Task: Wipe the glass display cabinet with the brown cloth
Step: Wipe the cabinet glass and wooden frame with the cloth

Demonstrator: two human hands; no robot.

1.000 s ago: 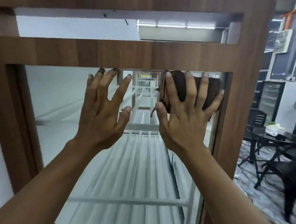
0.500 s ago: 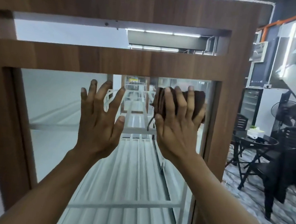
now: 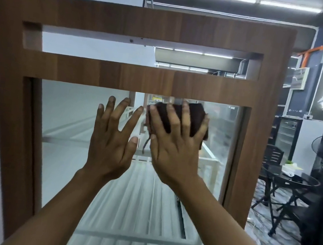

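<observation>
Nearest us, two bare forearms reach up and forward. The left hand point(image 3: 112, 142) is spread flat, fingers fanned, holding nothing, and looks to be braced on the clear glass pane point(image 3: 70, 122) of the tall wood-framed display cabinet point(image 3: 12, 82), though actual contact is hard to confirm. Just beside it, the right hand point(image 3: 174, 144) presses the folded dark-brown cloth point(image 3: 195, 114) against the pane with splayed fingers, pinning it rather than gripping it, close under the frame's lower wooden crossbar point(image 3: 141, 78) and towards the pane's upper right corner. Now the risks, as I read them. That bare palm is the obvious one: skin on glass likely leaves fresh prints on the very surface being cleaned, so that patch would need another pass. The cloth is only held by pressure; ease off mid-stroke and it could slide out and drop. A loose dark tail point(image 3: 146, 145) dangles below it and may drag a streak. Working this close to the crossbar, knuckles could knock the wood, and the strip along the top edge may get missed. Behind the glass, white wire shelves point(image 3: 137, 238) sit clear of the hands. Further back on the right, a black table point(image 3: 292, 180) and black chairs point(image 3: 275, 158) stand well apart, no threat here.
</observation>
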